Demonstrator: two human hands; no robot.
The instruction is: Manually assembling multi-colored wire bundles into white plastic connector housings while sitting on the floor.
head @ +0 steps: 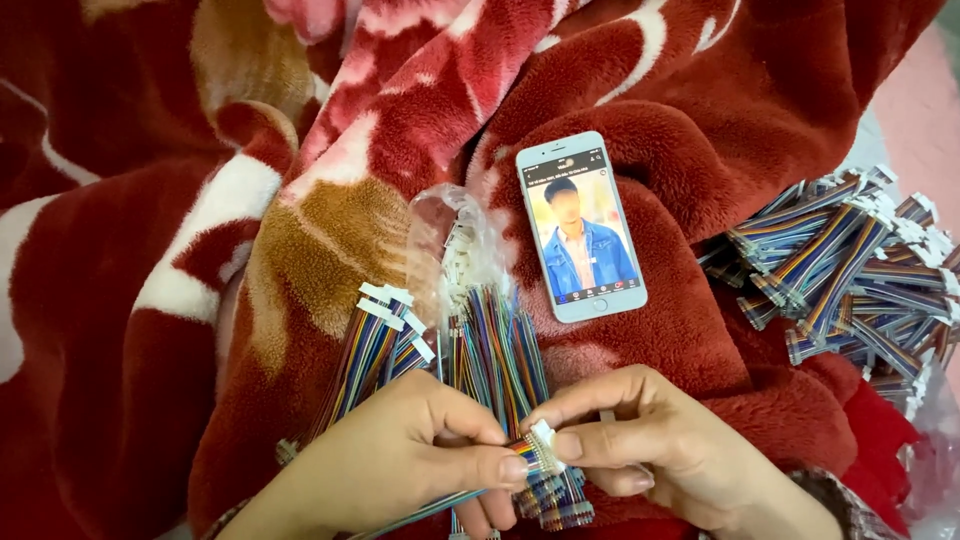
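Observation:
My left hand and my right hand meet at the bottom centre, both pinching one multicoloured ribbon cable with a white connector. My left thumb and forefinger grip the wires just behind the plug; my right thumb and forefinger press on the white connector itself. Under my hands lies a clear plastic bag of coloured cables, and a few loose cables with white plugs lie to its left.
A white smartphone with a lit screen lies on the red, white and brown fleece blanket above my hands. A heap of finished coloured cables sits at the right edge.

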